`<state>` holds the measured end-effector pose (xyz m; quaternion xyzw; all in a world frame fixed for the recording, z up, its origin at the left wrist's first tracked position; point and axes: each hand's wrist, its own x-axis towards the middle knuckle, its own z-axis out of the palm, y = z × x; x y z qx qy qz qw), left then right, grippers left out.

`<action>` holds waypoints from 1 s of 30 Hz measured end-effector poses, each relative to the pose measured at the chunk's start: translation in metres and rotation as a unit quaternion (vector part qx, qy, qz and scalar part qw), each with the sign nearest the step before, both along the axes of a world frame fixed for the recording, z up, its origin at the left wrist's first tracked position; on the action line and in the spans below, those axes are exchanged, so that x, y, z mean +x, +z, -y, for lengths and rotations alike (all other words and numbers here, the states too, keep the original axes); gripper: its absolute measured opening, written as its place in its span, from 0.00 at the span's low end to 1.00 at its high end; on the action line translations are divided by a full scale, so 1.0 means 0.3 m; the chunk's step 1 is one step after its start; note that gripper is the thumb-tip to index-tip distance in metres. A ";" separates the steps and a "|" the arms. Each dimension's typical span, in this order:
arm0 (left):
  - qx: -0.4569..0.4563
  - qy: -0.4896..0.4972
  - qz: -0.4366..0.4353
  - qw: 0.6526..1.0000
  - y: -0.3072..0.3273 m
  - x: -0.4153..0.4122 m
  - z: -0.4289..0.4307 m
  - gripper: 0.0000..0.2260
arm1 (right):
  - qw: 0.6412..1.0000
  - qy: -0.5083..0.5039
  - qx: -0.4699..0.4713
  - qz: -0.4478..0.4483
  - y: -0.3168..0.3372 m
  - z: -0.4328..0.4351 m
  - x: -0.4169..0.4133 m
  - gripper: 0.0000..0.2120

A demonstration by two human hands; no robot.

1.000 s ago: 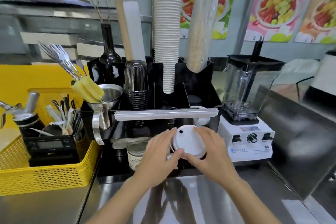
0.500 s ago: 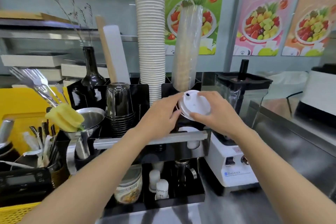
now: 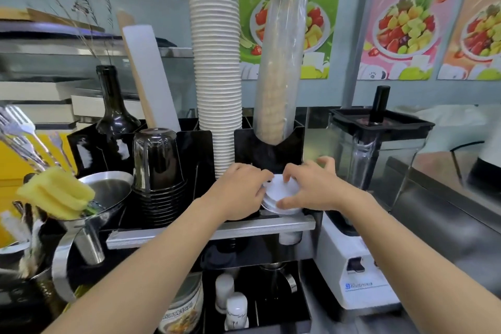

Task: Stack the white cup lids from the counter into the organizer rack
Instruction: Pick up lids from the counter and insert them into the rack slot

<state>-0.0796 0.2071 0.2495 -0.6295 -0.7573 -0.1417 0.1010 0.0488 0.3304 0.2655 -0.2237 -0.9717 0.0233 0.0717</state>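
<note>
Juice-bar counter | one organizer rack [image 3: 268, 149] | two hands: left [image 3: 238, 192], right [image 3: 311, 190], both gripping white lids [image 3: 279, 194]

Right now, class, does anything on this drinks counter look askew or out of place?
The sleeved stack of clear cups leans left in the black organizer rack, beside the upright white paper cups. The white lids held by both hands sit tilted, not yet flat.

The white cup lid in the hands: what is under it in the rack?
Under the white cup lid the rims of more white lids show, in the black organizer rack. Both hands, left hand and right hand, cover the rest, so the stack's depth cannot be seen.
</note>
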 end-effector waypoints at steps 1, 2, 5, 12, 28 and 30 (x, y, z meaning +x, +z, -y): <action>-0.011 -0.003 -0.012 1.000 -0.009 -0.001 -0.011 0.13 | 1.000 0.005 0.006 0.030 -0.005 -0.006 -0.008 0.24; -0.026 -0.007 -0.023 0.999 -0.018 0.001 -0.020 0.13 | 0.998 0.011 0.007 0.061 -0.011 -0.011 -0.015 0.24; -0.080 -0.007 -0.057 0.995 -0.031 0.010 -0.045 0.14 | 0.993 0.023 -0.006 0.117 -0.026 -0.017 -0.038 0.21; -0.192 0.017 -0.088 0.977 -0.005 0.024 -0.071 0.18 | 0.983 0.010 0.030 0.178 -0.031 -0.016 -0.070 0.18; -0.175 0.027 -0.075 0.981 -0.021 0.021 -0.080 0.15 | 0.966 -0.028 0.046 0.251 -0.022 0.006 -0.094 0.15; -0.195 0.030 -0.080 0.977 -0.014 0.023 -0.085 0.16 | 0.963 -0.033 0.043 0.263 -0.018 0.009 -0.097 0.13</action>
